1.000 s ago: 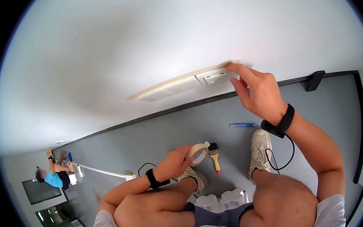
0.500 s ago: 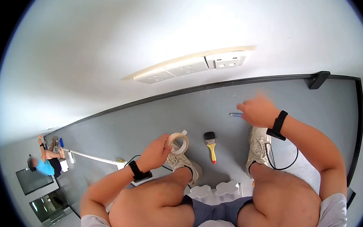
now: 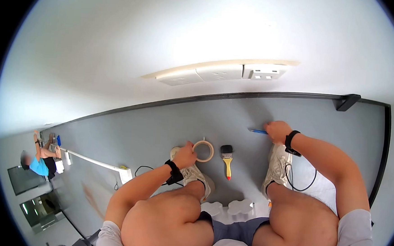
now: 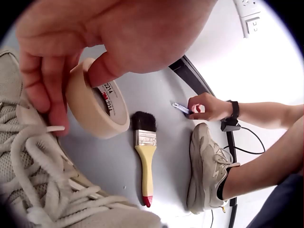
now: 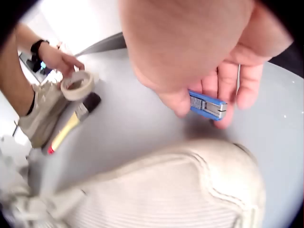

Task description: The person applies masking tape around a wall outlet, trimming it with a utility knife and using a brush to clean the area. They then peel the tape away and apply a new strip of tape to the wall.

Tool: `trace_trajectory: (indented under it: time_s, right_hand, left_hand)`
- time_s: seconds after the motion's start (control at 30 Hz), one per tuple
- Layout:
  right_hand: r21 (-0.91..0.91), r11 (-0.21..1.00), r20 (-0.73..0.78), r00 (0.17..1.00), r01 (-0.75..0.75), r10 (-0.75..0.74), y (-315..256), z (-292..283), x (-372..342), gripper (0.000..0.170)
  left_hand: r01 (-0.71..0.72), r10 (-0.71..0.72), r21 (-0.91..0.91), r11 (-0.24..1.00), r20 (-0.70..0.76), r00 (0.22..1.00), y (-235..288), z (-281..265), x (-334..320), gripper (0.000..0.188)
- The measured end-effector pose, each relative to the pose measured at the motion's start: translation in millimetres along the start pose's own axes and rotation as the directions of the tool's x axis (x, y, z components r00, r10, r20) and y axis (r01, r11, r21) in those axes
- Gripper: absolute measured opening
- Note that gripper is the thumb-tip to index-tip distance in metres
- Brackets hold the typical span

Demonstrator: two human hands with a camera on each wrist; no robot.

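My left hand [image 3: 185, 157] holds a roll of masking tape [image 4: 90, 111], thumb inside the ring and fingers on the outside, beside my left shoe. Down at the floor, my right hand [image 3: 278, 131] grips a blue utility knife [image 5: 207, 105] between thumb and fingers; its front end points left in the head view. Between the hands a paintbrush [image 3: 227, 158] lies on the floor, with black bristles and a yellow, red-tipped handle. Low on the wall, a cream tape strip [image 3: 228, 61] runs along the upper edge of a row of white sockets [image 3: 220, 72].
Black skirting [image 3: 171, 102] follows the foot of the wall, with a black block [image 3: 348, 102] at its right. My right shoe [image 3: 275, 166] stands just below the right hand, near a black cable [image 3: 313, 177]. Far left, another person [image 3: 38, 165] sits by the wall.
My right hand has left the right end of the sockets, come down to the floor and taken hold of the utility knife. The left hand has shifted left, still holding the tape roll.
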State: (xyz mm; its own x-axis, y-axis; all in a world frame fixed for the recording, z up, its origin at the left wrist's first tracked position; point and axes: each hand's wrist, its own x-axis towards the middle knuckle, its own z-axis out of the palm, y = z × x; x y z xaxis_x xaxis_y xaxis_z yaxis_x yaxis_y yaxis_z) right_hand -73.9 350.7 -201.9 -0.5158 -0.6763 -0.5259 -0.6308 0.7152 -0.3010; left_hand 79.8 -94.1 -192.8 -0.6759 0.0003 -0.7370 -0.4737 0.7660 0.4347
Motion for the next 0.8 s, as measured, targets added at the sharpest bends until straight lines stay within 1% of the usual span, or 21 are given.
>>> trace_trajectory:
  time_s: [0.07, 0.1, 0.17, 0.2, 0.27, 0.3, 0.37, 0.4, 0.43, 0.47, 0.5, 0.53, 0.57, 0.6, 0.63, 0.67, 0.7, 0.73, 0.77, 0.8]
  right_hand:
    - [0.256, 0.965, 0.057, 0.998, -0.05, 0.037, -10.3, -16.2, -7.6, 0.025]
    - [0.251, 0.967, 0.061, 0.998, -0.046, 0.032, -16.8, -26.5, -13.1, 0.025]
    - [0.477, 0.879, 0.001, 1.0, -0.026, 0.029, -29.6, -48.0, -24.3, 0.022]
    - [0.472, 0.882, 0.004, 1.0, -0.021, 0.022, -35.9, -56.4, -28.3, 0.022]
    - [0.583, 0.812, -0.095, 0.992, -0.009, 0.079, -47.2, -72.8, -35.6, 0.021]
    - [0.578, 0.816, -0.093, 0.993, -0.002, 0.068, -50.3, -83.2, -39.6, 0.021]
    - [0.699, 0.712, -0.174, 0.982, 0.069, 0.075, -57.6, -103.9, -44.6, 0.018]
    - [0.702, 0.702, -0.226, 0.972, 0.122, 0.056, -59.1, -111.1, -46.7, 0.019]
    - [0.694, 0.708, -0.225, 0.974, 0.133, 0.038, -61.2, -121.3, -49.1, 0.019]
    - [0.707, 0.69, -0.248, 0.968, 0.156, 0.036, -64.2, -134.7, -53.6, 0.019]
    - [0.72, 0.671, -0.269, 0.962, 0.176, 0.036, -66.4, -144.4, -56.4, 0.019]
    - [0.722, 0.654, -0.321, 0.947, 0.227, 0.025, -67.1, -148.4, -57.3, 0.024]
    - [0.717, 0.658, -0.315, 0.949, 0.23, 0.012, -69.0, -153.4, -58.8, 0.024]
    - [0.701, 0.667, -0.377, 0.925, 0.253, 0.045, -71.2, -158.9, -60.6, 0.024]
    - [0.684, 0.676, -0.437, 0.896, 0.275, 0.078, -73.2, -164.2, -62.0, 0.024]
    - [0.681, 0.679, -0.434, 0.898, 0.275, 0.071, -75.0, -170.0, -63.1, 0.024]
    - [0.688, 0.675, -0.437, 0.894, 0.264, 0.095, -77.3, -175.4, -64.4, 0.024]
    - [0.695, 0.672, -0.442, 0.889, 0.255, 0.121, -79.4, -177.3, -65.5, 0.023]
    - [0.693, 0.675, -0.441, 0.889, 0.254, 0.119, -81.4, -178.9, -65.2, 0.023]
    - [0.691, 0.674, -0.451, 0.885, 0.263, 0.117, -83.3, -180.4, -65.1, 0.023]
  left_hand:
    - [-0.137, 0.151, 0.162, 0.977, -0.075, 0.986, -3.6, 4.0, -6.5, 0.038]
    - [-0.134, 0.147, 0.155, 0.979, -0.077, 0.986, 1.4, 0.5, -11.7, 0.038]
    - [-0.142, 0.169, 0.266, 0.953, -0.081, 0.982, 8.1, -9.1, -21.6, 0.036]
    - [-0.138, 0.166, 0.26, 0.956, -0.086, 0.982, 4.7, -10.3, -24.6, 0.036]
    - [-0.175, 0.255, 0.302, 0.937, -0.246, 0.935, -2.5, -13.3, -33.0, 0.036]
    - [-0.167, 0.246, 0.295, 0.941, -0.255, 0.935, 0.7, -19.0, -39.0, 0.036]
    - [-0.167, 0.181, 0.171, 0.971, -0.072, 0.981, 6.7, -35.3, -54.4, 0.027]
    - [-0.155, 0.17, 0.161, 0.975, -0.085, 0.982, 8.6, -44.9, -63.7, 0.027]
    - [-0.221, 0.21, 0.069, 0.973, 0.141, 0.968, 10.3, -55.9, -73.3, 0.025]
    - [-0.267, 0.263, -0.038, 0.963, 0.354, 0.898, 13.8, -66.3, -83.1, 0.026]
    - [-0.259, 0.26, -0.049, 0.965, 0.344, 0.903, 21.1, -76.6, -93.6, 0.026]
    - [-0.213, 0.266, -0.165, 0.963, 0.457, 0.849, 30.1, -87.2, -104.7, 0.025]
    - [-0.154, 0.287, -0.273, 0.95, 0.56, 0.777, 37.5, -97.0, -114.0, 0.025]
    - [-0.152, 0.29, -0.283, 0.947, 0.552, 0.781, 41.5, -105.3, -120.7, 0.025]
    - [-0.186, 0.35, -0.331, 0.925, 0.554, 0.756, 44.3, -112.9, -126.7, 0.026]
    - [-0.219, 0.409, -0.378, 0.9, 0.552, 0.727, 49.2, -120.5, -132.5, 0.027]
    - [-0.219, 0.412, -0.383, 0.897, 0.548, 0.728, 58.6, -130.3, -139.8, 0.027]
    - [-0.21, 0.421, -0.399, 0.892, 0.567, 0.708, 69.3, -140.1, -147.6, 0.029]
    - [-0.2, 0.429, -0.416, 0.887, 0.586, 0.687, 77.4, -149.0, -153.2, 0.03]
    - [-0.201, 0.432, -0.419, 0.886, 0.584, 0.687, 81.4, -155.3, -156.7, 0.03]
